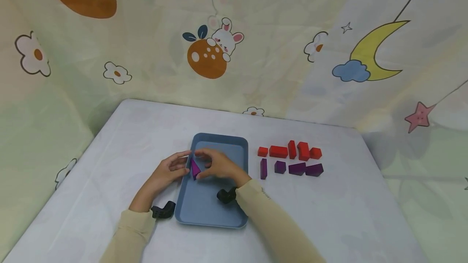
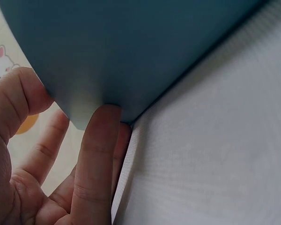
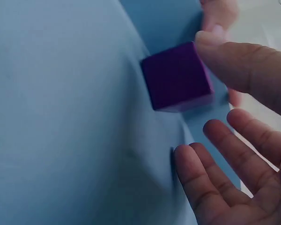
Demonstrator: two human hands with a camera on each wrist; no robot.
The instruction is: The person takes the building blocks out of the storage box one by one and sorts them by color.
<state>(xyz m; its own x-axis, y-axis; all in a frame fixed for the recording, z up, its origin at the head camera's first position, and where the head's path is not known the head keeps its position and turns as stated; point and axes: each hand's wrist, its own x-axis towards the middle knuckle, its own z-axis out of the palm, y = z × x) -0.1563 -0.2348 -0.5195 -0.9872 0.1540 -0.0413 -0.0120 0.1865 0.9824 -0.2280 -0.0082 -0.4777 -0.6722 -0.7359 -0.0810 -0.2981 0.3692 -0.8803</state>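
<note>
A purple wedge-shaped block [image 1: 195, 169] lies in the blue tray [image 1: 204, 210], against its left wall. In the right wrist view the square end of the purple block [image 3: 175, 77] faces the camera. My right hand [image 1: 219, 165] is over the tray, its thumb tip at the block's corner and its other fingers spread apart from the block. Outside the tray, my left hand [image 1: 168, 171] touches the left wall with its fingertips. The left wrist view shows one straight finger [image 2: 98, 164] against the tray's outer wall [image 2: 131, 51].
Right of the tray, several red blocks [image 1: 278, 151] stand in a row on the white table [image 1: 310, 214]. Nearer me runs a row of purple blocks [image 1: 297, 169]. A patterned cloth [image 1: 274, 52] hangs behind the table. Black wrist mounts [image 1: 163, 210] sit at both cuffs.
</note>
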